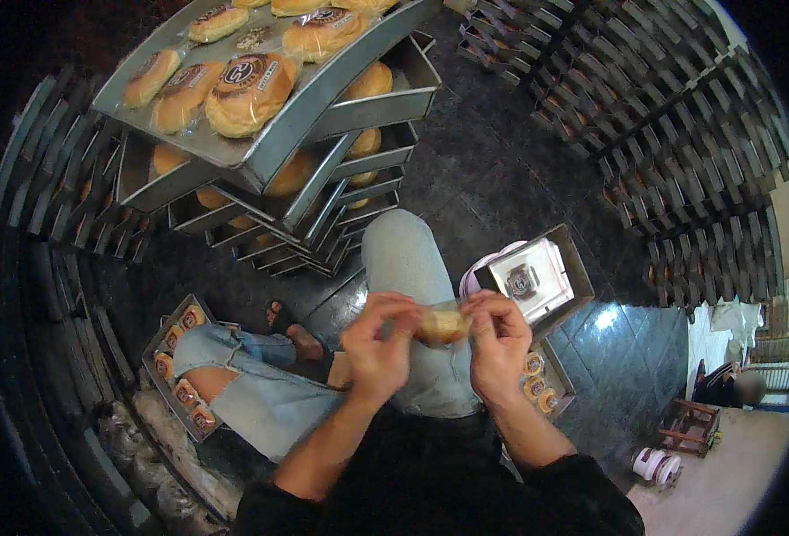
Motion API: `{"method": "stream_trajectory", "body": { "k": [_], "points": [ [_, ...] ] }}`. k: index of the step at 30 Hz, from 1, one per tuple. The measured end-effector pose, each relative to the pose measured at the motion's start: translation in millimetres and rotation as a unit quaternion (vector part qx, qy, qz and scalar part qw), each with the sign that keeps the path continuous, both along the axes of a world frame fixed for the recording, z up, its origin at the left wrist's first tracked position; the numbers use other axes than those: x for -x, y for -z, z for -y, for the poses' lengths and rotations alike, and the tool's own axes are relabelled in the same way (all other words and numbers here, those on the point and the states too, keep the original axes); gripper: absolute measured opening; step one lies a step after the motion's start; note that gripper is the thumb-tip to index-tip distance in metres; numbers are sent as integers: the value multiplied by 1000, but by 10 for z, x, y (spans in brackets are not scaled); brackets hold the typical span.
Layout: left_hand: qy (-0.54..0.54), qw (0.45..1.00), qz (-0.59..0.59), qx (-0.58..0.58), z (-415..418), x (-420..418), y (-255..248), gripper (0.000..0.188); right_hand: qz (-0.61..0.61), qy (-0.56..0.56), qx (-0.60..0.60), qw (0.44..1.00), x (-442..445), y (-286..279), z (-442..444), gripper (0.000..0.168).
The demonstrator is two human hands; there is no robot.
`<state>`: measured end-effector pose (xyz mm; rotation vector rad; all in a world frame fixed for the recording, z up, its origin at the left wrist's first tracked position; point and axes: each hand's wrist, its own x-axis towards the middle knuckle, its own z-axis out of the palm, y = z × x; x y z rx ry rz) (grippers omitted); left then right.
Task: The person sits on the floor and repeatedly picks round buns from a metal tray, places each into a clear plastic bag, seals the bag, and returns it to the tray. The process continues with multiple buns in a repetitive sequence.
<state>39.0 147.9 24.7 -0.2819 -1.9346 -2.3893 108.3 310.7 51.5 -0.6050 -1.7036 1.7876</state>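
A golden-brown bread bun (442, 327) hangs above my lap, held between my two hands. My left hand (380, 338) pinches its left end with thumb and fingers. At the opposite end, the fingertips of my right hand (500, 340) are closed on it. Motion blurs the bun, and I cannot tell whether a clear wrapper covers it. Just beyond my right hand sits a stack of clear printed plastic bags (530, 281), in a metal tray (577, 266). Below that, several printed, wrapped buns (537, 384) lie in another tray (564, 370).
Crosswise-stacked metal trays (260, 171) of buns rise ahead on the left. Wrapped buns (250, 94) fill the top one. Another bun tray (193, 427) lies beside my left knee. Tray racks (689, 154) line the right. A person (726, 387) is near a wooden stool (689, 427).
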Motion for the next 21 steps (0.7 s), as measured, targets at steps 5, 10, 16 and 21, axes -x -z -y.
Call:
{"method": "stream_trajectory", "body": {
  "k": [5, 10, 16, 21],
  "points": [
    [41, 992, 116, 24, 283, -23, -149, 7, 97, -71, 25, 992, -224, -149, -63, 10],
    [65, 983, 173, -15, 286, -40, -154, 7, 87, -80, -19, 993, -325, -251, -1, 14],
    [38, 973, 88, 208, 210, -559, 651, 15, 249, 41, 124, 960, -926, 573, 120, 21],
    [63, 957, 259, 116, 219, -448, 695, 28, 148, -134, -37, 979, -731, 381, 374, 50]
  ]
}}
